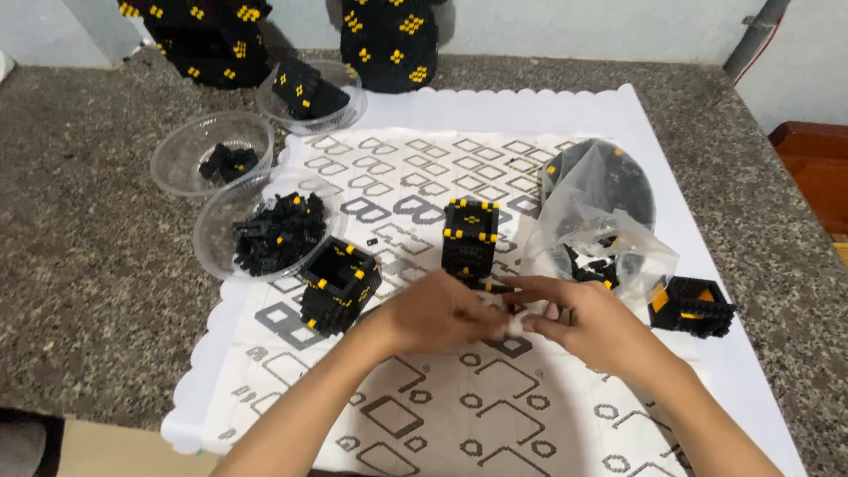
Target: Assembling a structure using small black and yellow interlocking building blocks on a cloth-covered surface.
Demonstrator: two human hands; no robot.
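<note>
Counter: a speckled grey stone top (88, 265) carries everything; a white scallop-edged mat (618, 115) printed with grey and black squares lies over its middle
Finished blocks at the back: two big black brick builds with yellow studs, one at far left (208, 40), one near the centre (389, 44), both standing on the bare stone beyond the mat
Clear bag: a crumpled plastic bag (592, 203) of black and yellow pieces sits on the mat's right side, just beyond the right hand
Bowls: three clear plastic bowls at the left; the nearest (212, 234) heaped with small black bricks, the middle one (172, 159) nearly bare with a small clump, the far one (349, 110) holding a black slab with yellow marks
Tower: a tall black tower with yellow corners (470, 237) stands upright just behind the hands
Hollow box: an open-topped black cube (340, 284) sits tilted, just left of the left hand
Low piece: a flat black and orange-yellow build (693, 305) lies at the right, near the mat's edge
Left hand (437, 311): fingers curled together, tips meeting the right hand's over the mat
Right hand (579, 320): fingers pinched on something small and pale; what it is cannot be told
Doing it well: judging by the grip, keep both hands low over the mat, so a dropped piece lands on white and shows
</note>
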